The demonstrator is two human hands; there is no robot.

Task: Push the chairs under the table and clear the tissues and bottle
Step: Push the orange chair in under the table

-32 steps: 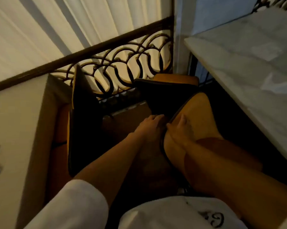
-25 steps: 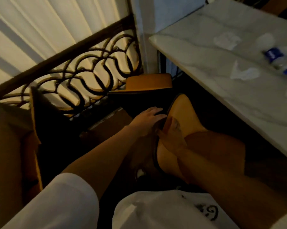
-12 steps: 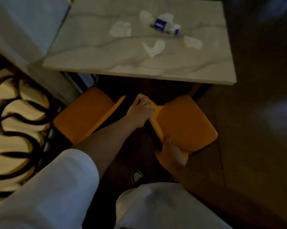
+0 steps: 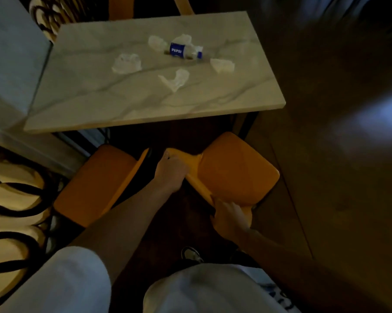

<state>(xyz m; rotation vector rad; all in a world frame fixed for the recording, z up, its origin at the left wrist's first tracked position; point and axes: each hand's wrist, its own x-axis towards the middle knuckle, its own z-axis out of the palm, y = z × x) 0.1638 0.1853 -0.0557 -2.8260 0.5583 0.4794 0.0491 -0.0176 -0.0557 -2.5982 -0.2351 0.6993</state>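
Two orange chairs stand in front of the marble table (image 4: pixel 145 105). The right chair (image 4: pixel 235 170) is turned at an angle, seat outside the table's near edge. My left hand (image 4: pixel 171 169) grips the top of its backrest at the far end. My right hand (image 4: pixel 230 216) grips the same backrest at the near end. The left chair (image 4: pixel 100 179) stands untouched beside it. On the table lies a Pepsi bottle (image 4: pixel 183 50) on its side, with several crumpled white tissues around it, such as one tissue (image 4: pixel 126 63) at the left and another (image 4: pixel 176 79) nearer me.
A pale wall panel (image 4: pixel 14 64) and a dark scrolled railing (image 4: pixel 12 199) close off the left side. Dark wooden floor (image 4: pixel 326 177) lies to the right of the table and chair. Part of another orange chair (image 4: pixel 181 5) shows beyond the table. My shoe (image 4: pixel 190 254) is below.
My view swung from the railing round to the table, which now sits a little lower in view. Both hands have stayed on the right chair's backrest.
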